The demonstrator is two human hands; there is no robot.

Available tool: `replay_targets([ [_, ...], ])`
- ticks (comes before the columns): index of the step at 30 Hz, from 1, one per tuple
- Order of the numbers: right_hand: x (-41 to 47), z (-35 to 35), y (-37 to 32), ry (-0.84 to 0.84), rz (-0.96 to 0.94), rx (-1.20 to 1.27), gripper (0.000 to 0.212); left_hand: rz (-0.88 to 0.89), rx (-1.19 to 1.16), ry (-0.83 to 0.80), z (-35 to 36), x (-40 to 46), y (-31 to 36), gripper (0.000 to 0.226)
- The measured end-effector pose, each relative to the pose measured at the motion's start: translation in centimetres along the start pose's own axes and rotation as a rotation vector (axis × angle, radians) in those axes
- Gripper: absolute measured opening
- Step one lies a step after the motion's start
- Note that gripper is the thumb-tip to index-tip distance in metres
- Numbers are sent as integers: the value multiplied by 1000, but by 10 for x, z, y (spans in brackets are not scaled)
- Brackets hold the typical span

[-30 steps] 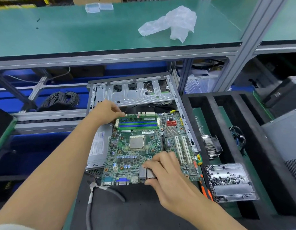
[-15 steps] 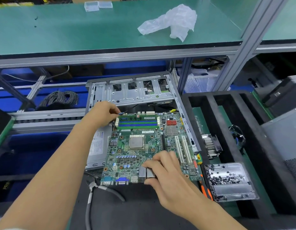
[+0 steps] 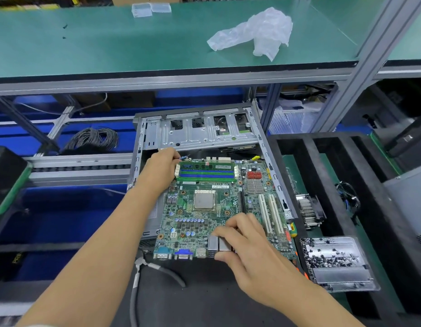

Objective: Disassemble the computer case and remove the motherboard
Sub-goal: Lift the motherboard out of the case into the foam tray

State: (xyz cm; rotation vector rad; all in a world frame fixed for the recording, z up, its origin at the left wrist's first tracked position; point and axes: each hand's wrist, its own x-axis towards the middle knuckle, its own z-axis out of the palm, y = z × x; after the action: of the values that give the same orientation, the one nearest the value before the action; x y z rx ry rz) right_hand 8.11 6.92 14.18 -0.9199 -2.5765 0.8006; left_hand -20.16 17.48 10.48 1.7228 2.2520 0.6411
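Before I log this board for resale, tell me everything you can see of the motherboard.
The motherboard is a green circuit board lying roughly flat in the open metal case. It carries a bare square processor, green and blue memory slots, two white expansion slots, a small finned heatsink and rear ports. The left hand grips its far corner; the right hand pinches the metal port blocks.

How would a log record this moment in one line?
step: lift motherboard | left hand: grips far-left corner | right hand: grips rear ports | case: open
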Motion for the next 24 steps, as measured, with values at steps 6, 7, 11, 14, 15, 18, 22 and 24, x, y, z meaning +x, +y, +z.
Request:
replay_targets([
  [6, 3, -4, 3, -9, 39, 104, 28, -67, -68, -190, -16, 7, -8, 25],
  [7, 4, -5, 4, -25, 45, 111, 27, -87, -48, -261, -19, 9, -10, 33],
  [11, 15, -24, 7, -232, 77, 121, 28, -159, -301, -430, -27, 7, -18, 55],
  [14, 47, -49, 10, -288, 90, 145, 35, -224, -411, -451, -24, 8, -21, 65],
  [15, 66, -55, 12, -204, 77, 145, 32, -235, -437, -462, -23, 10, -22, 65],
  [18, 139, -60, 22, -16, 121, 87, 23, -246, -510, -542, -22, 12, -21, 74],
  [22, 222, -40, 35, -134, 158, -13, 20, -212, -450, -443, -14, 5, -17, 74],
  [24, 245, -27, 43, -277, 151, -118, 18, -196, -285, -326, -9, -1, -12, 76],
])
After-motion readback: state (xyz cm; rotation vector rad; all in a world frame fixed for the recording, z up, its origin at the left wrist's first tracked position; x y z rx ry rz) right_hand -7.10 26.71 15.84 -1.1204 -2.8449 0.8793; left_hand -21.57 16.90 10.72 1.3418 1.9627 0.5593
